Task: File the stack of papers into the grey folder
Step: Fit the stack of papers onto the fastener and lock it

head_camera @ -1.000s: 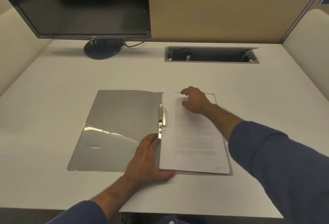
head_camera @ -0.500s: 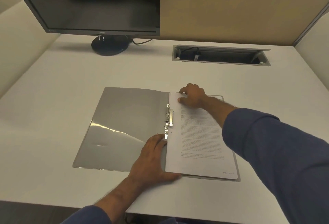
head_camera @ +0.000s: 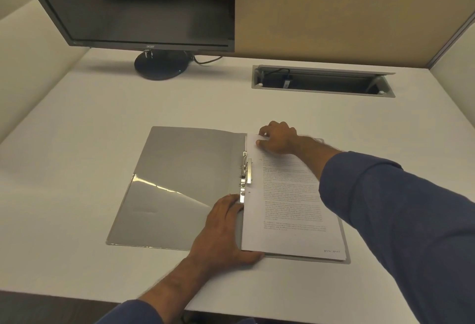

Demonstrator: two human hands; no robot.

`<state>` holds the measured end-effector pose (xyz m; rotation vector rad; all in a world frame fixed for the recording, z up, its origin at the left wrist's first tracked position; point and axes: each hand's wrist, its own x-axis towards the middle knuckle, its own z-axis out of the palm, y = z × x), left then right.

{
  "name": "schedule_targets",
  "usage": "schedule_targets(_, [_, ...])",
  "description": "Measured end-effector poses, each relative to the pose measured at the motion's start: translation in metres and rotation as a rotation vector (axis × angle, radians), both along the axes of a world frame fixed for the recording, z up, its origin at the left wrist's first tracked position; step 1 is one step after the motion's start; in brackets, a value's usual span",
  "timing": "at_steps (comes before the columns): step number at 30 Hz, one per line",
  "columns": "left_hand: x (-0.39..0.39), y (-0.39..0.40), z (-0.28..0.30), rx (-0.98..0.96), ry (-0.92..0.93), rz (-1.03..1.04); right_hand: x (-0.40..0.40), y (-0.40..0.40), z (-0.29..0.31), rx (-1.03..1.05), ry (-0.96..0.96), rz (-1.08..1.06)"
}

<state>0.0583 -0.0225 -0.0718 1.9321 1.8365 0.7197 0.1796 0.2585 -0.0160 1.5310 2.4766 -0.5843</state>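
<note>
folder lies open and flat on the white desk, grey, with a clear pocket on its left inner cover. take the folder's metal clip as your landmark: it runs along the spine, upright bar and prongs visible.

stack of papers sits on the folder's right half, just right of the clip, printed side up. its left edge meets the clip; one punch hole shows just right of the clip's lower end. the folder's right cover shows as a thin grey border along the stack's near and right edges.

your left hand rests below the clip, palm down on the spine, fingers laid flat and together reaching up to the clip's lower end, thumb stretched along the stack's near left corner. it presses rather than grips; nothing is enclosed in it.

your right hand is above and right of the clip, at the stack's far left corner. fingers are curled down over the top edge, thumb on the sheet face, pinching that corner lightly. how many sheets are in the pinch, you cannot tell.

monitor, screen dark, stands far beyond the clip to the left; cable tray, lid open, lies beyond it to the right.
</note>
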Motion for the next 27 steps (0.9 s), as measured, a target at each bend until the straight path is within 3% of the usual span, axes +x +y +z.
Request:
schedule_targets(9, [0.0,0.0,-0.004,-0.017,0.042,0.011,0.003,-0.002,0.002,0.003,0.021,0.01])
schedule_targets(15, [0.0,0.001,-0.006,-0.008,0.046,0.008,0.039,0.006,-0.008,0.171,0.15,-0.156])
schedule_targets(20, [-0.001,0.001,-0.009,-0.015,0.053,0.012,0.086,0.017,-0.018,0.27,0.061,-0.283])
schedule_targets(27, [0.0,0.001,-0.009,-0.006,0.068,0.019,0.096,0.02,-0.023,0.238,0.005,-0.254])
